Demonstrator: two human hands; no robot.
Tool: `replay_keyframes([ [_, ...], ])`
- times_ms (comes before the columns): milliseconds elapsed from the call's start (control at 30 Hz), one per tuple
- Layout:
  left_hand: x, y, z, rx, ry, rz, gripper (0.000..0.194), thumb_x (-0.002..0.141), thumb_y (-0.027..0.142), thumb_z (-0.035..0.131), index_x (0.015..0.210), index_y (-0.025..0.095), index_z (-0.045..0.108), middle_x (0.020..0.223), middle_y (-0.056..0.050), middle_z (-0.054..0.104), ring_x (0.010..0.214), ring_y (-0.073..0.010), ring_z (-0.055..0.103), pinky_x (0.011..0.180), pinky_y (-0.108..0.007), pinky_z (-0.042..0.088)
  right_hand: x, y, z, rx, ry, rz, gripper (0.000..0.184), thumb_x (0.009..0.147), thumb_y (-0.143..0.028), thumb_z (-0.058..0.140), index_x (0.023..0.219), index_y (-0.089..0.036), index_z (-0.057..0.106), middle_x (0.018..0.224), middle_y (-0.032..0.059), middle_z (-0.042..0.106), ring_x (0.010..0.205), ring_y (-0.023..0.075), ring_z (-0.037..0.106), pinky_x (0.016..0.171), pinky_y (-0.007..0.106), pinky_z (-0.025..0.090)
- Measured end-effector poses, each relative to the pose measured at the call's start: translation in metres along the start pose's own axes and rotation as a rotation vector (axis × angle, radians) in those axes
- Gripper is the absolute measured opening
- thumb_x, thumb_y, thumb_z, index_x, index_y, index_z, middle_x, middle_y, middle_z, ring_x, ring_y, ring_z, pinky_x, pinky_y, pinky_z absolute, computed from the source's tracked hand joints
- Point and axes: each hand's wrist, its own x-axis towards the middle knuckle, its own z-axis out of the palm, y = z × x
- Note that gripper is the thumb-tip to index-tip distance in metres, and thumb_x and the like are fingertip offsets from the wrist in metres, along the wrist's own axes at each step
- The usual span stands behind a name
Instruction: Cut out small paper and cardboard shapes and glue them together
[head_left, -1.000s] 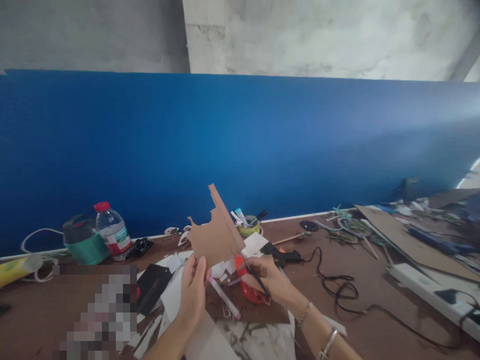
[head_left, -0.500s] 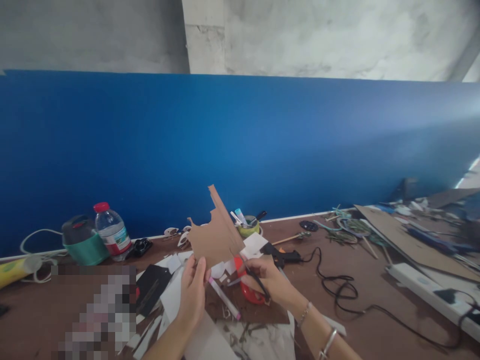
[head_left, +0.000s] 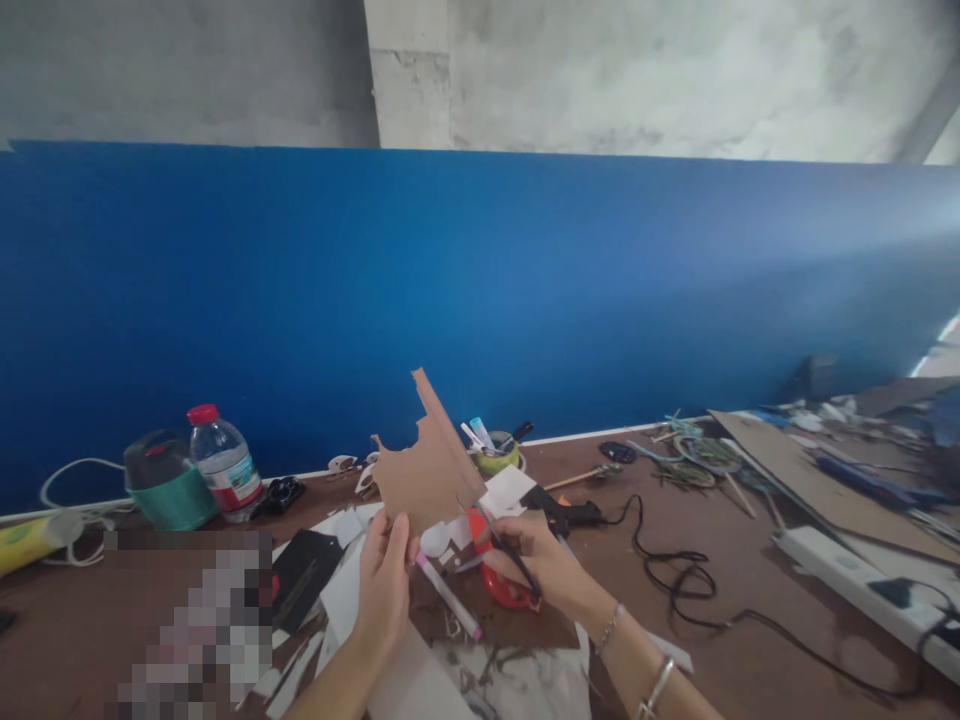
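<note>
In the head view, my left hand (head_left: 386,575) pinches the lower edge of a brown cardboard piece (head_left: 424,475), thumb in front. The cardboard stands up from the table, with a curved notch in its left side and a narrow strip pointing upward. My right hand (head_left: 532,560) is closed around dark-handled scissors (head_left: 516,565). Their blades reach the cardboard's lower right edge; how far apart the blades are I cannot make out. Behind and below this hand lies a red object (head_left: 504,590), partly hidden. A pink-capped marker (head_left: 450,597) lies between my hands.
White paper scraps (head_left: 506,490) lie around. Behind them are a glue gun (head_left: 574,513) with a looping black cable (head_left: 682,580) and a green cup of pens (head_left: 496,460). A bottle (head_left: 225,465) stands left, a power strip (head_left: 862,595) right. A blue partition (head_left: 480,290) closes the back.
The cardboard and my left hand have shifted very slightly to the left. My right hand stays almost in place with the scissors at the cardboard's edge.
</note>
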Motion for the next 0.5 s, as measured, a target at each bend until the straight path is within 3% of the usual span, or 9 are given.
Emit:
replay_keyframes([
  [300,0.002,-0.004,-0.002,0.001,-0.035,-0.012,0.037,0.070,0.044,0.071,0.096,0.019,0.062,0.087,-0.001,0.064,0.059,-0.0068,0.051,0.052,-0.017,0.039,0.002,0.007,-0.002,-0.036,0.004,0.002,0.038,0.069,-0.044,0.072,0.087,-0.012,0.062,0.054,-0.0053,0.049,0.038,0.0040,0.039,0.036,0.016,0.028],
  [500,0.003,-0.006,-0.004,0.003,-0.010,-0.053,0.042,0.071,0.045,0.071,0.104,0.021,0.061,0.101,-0.005,0.065,0.079,-0.0127,0.060,0.062,-0.019,0.045,0.004,0.012,0.000,-0.017,0.025,-0.012,0.034,0.068,-0.043,0.073,0.080,-0.012,0.064,0.051,-0.0058,0.048,0.038,0.0038,0.034,0.037,0.017,0.024],
])
